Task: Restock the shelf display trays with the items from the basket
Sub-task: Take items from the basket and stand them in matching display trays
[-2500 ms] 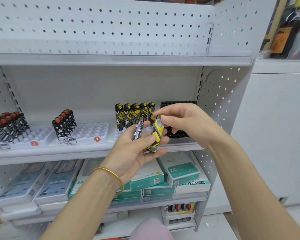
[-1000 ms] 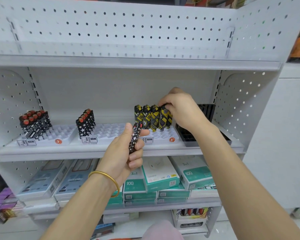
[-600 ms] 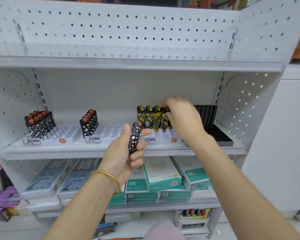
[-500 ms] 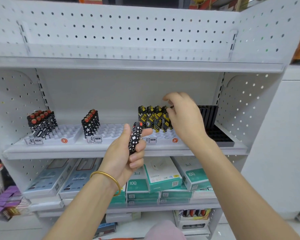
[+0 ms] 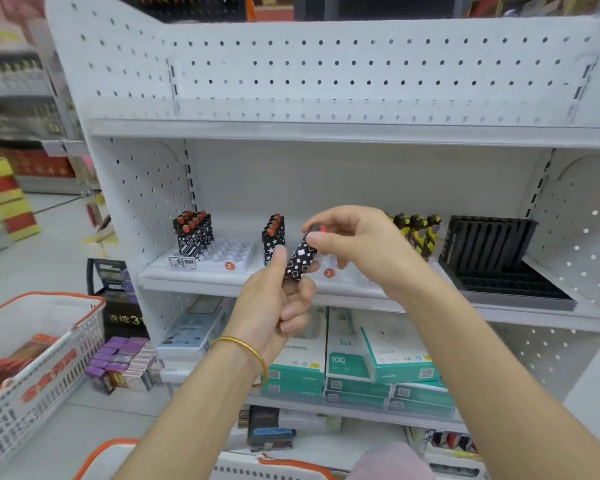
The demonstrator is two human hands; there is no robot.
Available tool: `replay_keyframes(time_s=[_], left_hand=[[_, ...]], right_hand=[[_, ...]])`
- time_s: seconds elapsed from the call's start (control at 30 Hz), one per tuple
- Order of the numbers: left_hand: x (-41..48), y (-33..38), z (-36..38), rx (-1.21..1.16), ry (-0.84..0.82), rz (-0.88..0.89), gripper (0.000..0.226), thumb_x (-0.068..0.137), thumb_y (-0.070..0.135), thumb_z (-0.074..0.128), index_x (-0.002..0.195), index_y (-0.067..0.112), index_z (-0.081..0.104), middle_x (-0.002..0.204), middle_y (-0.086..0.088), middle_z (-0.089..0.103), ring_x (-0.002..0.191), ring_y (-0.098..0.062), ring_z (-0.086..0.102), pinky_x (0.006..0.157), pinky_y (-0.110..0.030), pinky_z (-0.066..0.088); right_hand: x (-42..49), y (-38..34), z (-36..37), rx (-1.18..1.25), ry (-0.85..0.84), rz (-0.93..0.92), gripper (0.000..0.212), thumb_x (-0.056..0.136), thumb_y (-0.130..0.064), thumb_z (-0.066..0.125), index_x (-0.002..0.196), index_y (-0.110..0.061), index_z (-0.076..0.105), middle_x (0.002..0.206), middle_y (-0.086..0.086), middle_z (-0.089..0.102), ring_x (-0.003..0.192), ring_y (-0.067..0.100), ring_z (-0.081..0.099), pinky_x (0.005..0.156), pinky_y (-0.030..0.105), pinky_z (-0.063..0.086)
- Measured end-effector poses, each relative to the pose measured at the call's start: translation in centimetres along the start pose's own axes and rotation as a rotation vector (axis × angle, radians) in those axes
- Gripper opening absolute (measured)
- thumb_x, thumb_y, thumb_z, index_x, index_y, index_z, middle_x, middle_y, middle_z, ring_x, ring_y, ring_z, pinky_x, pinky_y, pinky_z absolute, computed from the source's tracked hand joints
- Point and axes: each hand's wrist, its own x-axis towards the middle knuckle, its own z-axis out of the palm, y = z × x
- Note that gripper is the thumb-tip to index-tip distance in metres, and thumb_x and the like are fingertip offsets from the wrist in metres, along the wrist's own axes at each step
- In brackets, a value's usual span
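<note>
A white basket with an orange rim sits low, left of the lighter. The left hand curls its thumb and fingers round the lower half of this black, white-squared lighter and holds it tilted. The right hand pinches the lighter's red top between thumb and forefinger, its other fingers loosely bent. Just behind the lighter lies a white tray with star lighters at its back. Yellow lighters stand further right.

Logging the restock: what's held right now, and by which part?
A black square-patterned lighter: left hand grips its lower end, right hand pinches its red-capped top.
</note>
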Motion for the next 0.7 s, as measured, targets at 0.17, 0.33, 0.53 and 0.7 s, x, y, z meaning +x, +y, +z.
replay_keyframes(time_s=[0.17,0.33,0.53,0.7], left_hand=[[-0.4,1.0,-3.2,0.23,0.156,0.169,0.028,0.1,0.025,0.039,0.094,0.007,0.06,0.05,0.0,0.051,0.035,-0.007,0.023,0.033,-0.015,0.019],[0.2,1.5,-6.9,0.801,0.398,0.526,0.018,0.093,0.01,0.051,0.09,0.025,0.061,0.083,0.007,0.06,0.064,0.001,0.05,0.06,-0.017,0.041],[0.9,1.6,-10.9,1.39,0.515,0.695,0.035,0.082,0.001,0.057,0.113,0.015,0.065,0.12,-0.004,0.053,0.115,-0.017,0.038,0.098,-0.018,0.023],[2.1,1.4,-11.8,1.689,0.461,0.74,0.04,0.074,0.005,0.06,0.114,0.009,0.064,0.12,-0.016,0.057,0.114,-0.036,0.053,0.085,-0.047,0.048]], right_hand=[[2.4,-0.5,2.4,0.02,0.189,-0.043,0.014,0.083,-0.008,0.066,0.085,-0.022,0.067,0.074,-0.003,0.061,0.063,0.013,0.056,0.05,0.027,0.047],[6.4,-2.0,6.2,-0.202,0.161,-0.167,0.019,0.08,-0.007,0.068,0.095,-0.017,0.064,0.076,-0.01,0.056,0.069,0.008,0.054,0.068,0.022,0.049],[13.1,-0.4,9.7,-0.656,0.019,-0.134,0.026,0.085,-0.005,0.059,0.109,-0.012,0.063,0.107,0.01,0.064,0.095,0.027,0.06,0.083,0.033,0.05],[16.5,0.1,11.2,-0.784,-0.041,-0.043,0.03,0.086,0.003,0.055,0.112,-0.01,0.062,0.116,0.011,0.062,0.102,0.027,0.06,0.085,0.027,0.048]])
